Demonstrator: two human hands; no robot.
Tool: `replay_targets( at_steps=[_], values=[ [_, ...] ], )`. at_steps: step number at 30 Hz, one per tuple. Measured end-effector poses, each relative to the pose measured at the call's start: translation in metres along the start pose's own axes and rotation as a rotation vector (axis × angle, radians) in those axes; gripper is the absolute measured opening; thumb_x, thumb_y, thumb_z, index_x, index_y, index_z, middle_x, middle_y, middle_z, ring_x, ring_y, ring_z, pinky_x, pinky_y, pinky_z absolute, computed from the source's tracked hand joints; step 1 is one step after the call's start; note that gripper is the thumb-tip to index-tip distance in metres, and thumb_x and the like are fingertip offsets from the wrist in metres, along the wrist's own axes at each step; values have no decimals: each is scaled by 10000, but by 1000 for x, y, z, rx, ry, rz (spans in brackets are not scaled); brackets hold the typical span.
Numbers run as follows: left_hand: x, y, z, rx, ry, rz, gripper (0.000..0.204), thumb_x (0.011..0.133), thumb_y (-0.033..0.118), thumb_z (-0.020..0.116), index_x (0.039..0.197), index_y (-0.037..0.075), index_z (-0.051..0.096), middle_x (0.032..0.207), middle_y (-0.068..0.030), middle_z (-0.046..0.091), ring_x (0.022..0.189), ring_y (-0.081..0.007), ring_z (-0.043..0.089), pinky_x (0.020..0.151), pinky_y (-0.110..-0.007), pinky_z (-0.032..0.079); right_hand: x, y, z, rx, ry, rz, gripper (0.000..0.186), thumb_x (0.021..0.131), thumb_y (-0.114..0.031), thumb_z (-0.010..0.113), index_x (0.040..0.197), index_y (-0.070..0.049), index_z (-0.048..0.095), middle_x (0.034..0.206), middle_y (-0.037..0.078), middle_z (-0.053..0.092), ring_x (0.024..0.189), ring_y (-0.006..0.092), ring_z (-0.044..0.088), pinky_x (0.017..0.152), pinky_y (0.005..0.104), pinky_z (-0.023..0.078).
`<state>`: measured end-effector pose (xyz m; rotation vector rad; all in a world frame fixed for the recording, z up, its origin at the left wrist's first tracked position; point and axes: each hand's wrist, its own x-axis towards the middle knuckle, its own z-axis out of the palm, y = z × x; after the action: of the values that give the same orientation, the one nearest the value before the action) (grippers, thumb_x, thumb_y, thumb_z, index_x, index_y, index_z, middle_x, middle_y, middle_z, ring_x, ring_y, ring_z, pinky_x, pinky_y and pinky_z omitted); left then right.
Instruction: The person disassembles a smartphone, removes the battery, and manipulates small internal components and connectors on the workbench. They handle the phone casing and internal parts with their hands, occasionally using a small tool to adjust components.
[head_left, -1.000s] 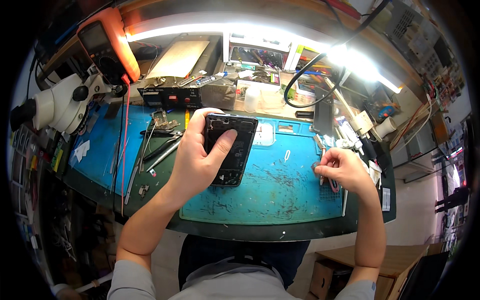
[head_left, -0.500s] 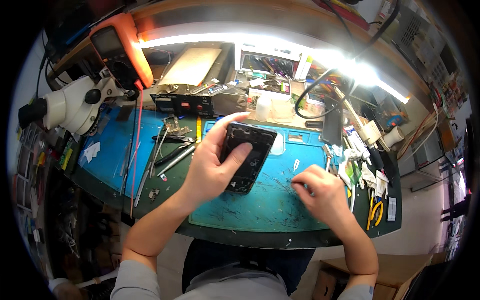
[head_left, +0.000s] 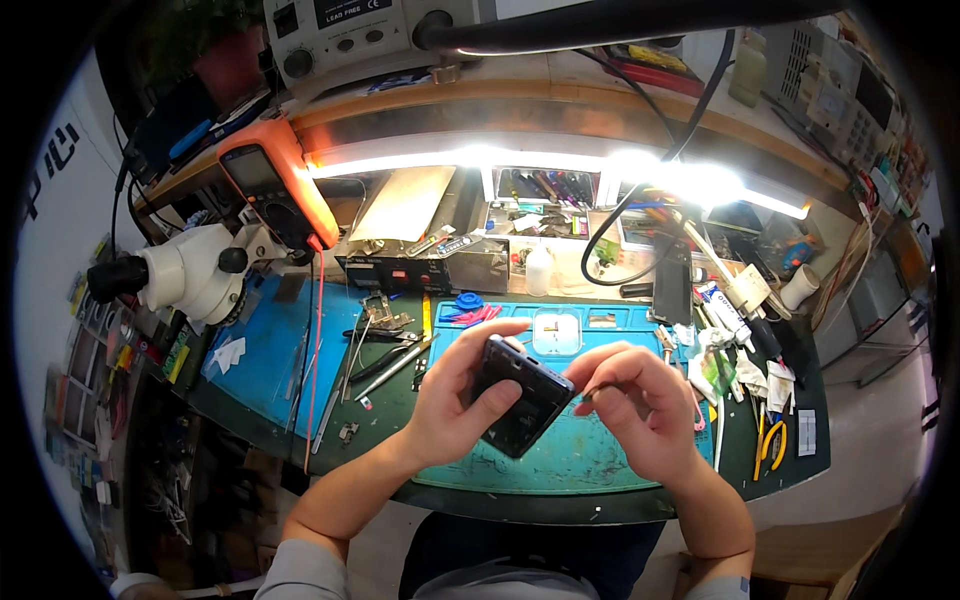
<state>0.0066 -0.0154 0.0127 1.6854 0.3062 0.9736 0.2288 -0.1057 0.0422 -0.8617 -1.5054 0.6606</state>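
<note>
My left hand (head_left: 450,420) grips a dark smartphone (head_left: 530,415) with its back panel off, thumb pressed across the inner face; it is tilted, one short edge raised to the right. My right hand (head_left: 640,420) is beside that edge, thumb and fingers pinched on a small dark piece (head_left: 598,392) too small to name. Both hands are over the worn blue repair mat (head_left: 530,475). Beyond the phone, a small clear square case (head_left: 556,330) sits on the mat, with pink picks (head_left: 478,312) left of it.
A white microscope (head_left: 185,275) and orange multimeter (head_left: 280,190) stand at back left, red lead hanging down. Scissors and tweezers (head_left: 385,365) lie left of the mat; yellow-handled pliers (head_left: 773,448) and crumpled tissues lie right. A black cable (head_left: 640,280) loops over the lit back shelf.
My right hand has come leftward from the tools at the mat's right to the phone's edge. The phone has tilted further sideways. The head view has shifted, showing more upper shelf.
</note>
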Motion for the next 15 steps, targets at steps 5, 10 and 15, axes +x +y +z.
replay_targets(
  at_steps=[5, 10, 15],
  values=[
    [1, -16, 8, 81, 67, 26, 733, 1045, 49, 593, 1673, 48, 215, 1345, -105, 533, 1114, -149, 558, 1023, -328, 462, -12, 5, 7, 221, 4, 142, 98, 1056, -63, 616, 1070, 33, 608, 1193, 204, 751, 990, 187, 739, 861, 321, 610],
    [9, -12, 29, 6, 5, 19, 1002, 1030, 733, 399, 1706, 92, 32, 1511, -180, 429, 1218, -236, 526, 1131, -444, 398, -18, 4, 7, 118, -48, 124, 106, 1057, -71, 617, 1076, 32, 609, 1207, 203, 760, 1014, 200, 759, 877, 330, 613],
    [-4, -31, 17, 124, -142, 133, 1357, 799, 930, 535, 1692, 30, 51, 1557, -184, 328, 1269, -263, 506, 1122, -472, 414, -16, 6, 15, 215, -10, 135, 111, 1040, -56, 642, 1091, 39, 620, 1228, 198, 758, 1023, 223, 771, 868, 336, 620]
  ],
)
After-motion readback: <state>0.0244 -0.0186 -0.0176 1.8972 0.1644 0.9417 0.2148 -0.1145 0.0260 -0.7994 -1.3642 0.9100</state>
